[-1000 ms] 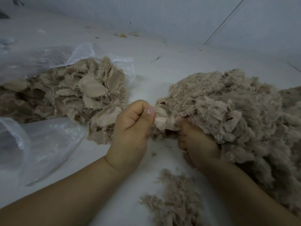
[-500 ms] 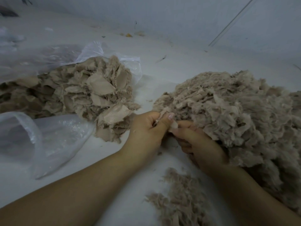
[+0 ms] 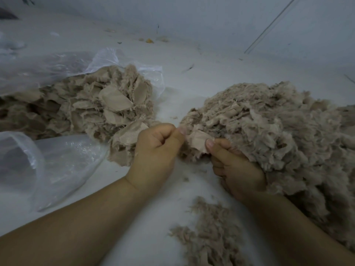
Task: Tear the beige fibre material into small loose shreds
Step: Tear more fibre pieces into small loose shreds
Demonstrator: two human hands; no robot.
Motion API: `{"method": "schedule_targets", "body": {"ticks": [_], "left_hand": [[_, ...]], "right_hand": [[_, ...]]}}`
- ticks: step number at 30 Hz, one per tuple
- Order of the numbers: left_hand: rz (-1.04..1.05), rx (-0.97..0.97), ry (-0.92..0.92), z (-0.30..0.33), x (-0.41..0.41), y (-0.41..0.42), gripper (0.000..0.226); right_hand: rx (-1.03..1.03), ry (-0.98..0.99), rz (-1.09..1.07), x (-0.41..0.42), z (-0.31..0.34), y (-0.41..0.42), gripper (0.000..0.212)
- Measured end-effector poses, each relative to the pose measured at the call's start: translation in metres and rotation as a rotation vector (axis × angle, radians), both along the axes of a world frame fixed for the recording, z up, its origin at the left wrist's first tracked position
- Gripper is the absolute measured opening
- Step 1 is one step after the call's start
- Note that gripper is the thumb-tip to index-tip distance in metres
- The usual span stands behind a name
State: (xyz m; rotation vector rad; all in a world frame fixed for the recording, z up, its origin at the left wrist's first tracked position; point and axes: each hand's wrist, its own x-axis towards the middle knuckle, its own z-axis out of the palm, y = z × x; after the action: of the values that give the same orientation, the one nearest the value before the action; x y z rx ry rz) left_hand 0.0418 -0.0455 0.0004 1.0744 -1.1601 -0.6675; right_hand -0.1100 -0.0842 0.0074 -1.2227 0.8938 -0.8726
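Both hands pinch one flat, woven beige fabric scrap point(image 3: 197, 140) with frayed edges: left hand point(image 3: 157, 150) fisted at its left edge, right hand point(image 3: 236, 169) thumb on its right, before a fluffy shredded fibre heap point(image 3: 278, 135) on the white tabletop point(image 3: 153, 217)
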Motion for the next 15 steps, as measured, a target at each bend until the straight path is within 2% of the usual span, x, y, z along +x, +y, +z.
{"method": "schedule_targets", "body": {"ticks": [2, 4, 6, 8, 10, 12, 13, 15], "left_hand": [[-0.287, 0.001, -0.107, 0.002, 0.002, 0.004, 0.038], [-0.605, 0.126, -0.322, 0.005, 0.001, 0.009, 0.035], [-0.701, 0.175, -0.420, 0.006, 0.002, 0.012, 0.041], [-0.518, 0.056, -0.374, 0.006, 0.001, 0.012, 0.042], [-0.152, -0.063, -0.354, 0.004, 0.000, 0.008, 0.042], [0.110, -0.032, -0.289, 0.002, 0.000, 0.000, 0.037], [0.133, 0.049, -0.250, 0.001, -0.001, -0.002, 0.038], [0.045, 0.215, -0.187, 0.000, -0.003, -0.006, 0.034]], "right_hand": [[0.053, -0.049, -0.001, 0.000, 0.001, 0.001, 0.027], [0.052, -0.046, 0.015, 0.000, -0.002, 0.001, 0.018], [0.033, -0.013, 0.017, 0.001, -0.005, 0.002, 0.023], [0.038, -0.054, -0.006, 0.000, -0.007, 0.002, 0.028], [-0.052, 0.011, -0.020, -0.001, -0.005, 0.002, 0.036], [-0.154, 0.110, 0.008, -0.003, -0.004, 0.002, 0.040], [-0.175, 0.117, 0.032, -0.003, -0.005, 0.002, 0.038], [-0.164, 0.048, 0.087, -0.004, -0.004, 0.004, 0.033]]}}
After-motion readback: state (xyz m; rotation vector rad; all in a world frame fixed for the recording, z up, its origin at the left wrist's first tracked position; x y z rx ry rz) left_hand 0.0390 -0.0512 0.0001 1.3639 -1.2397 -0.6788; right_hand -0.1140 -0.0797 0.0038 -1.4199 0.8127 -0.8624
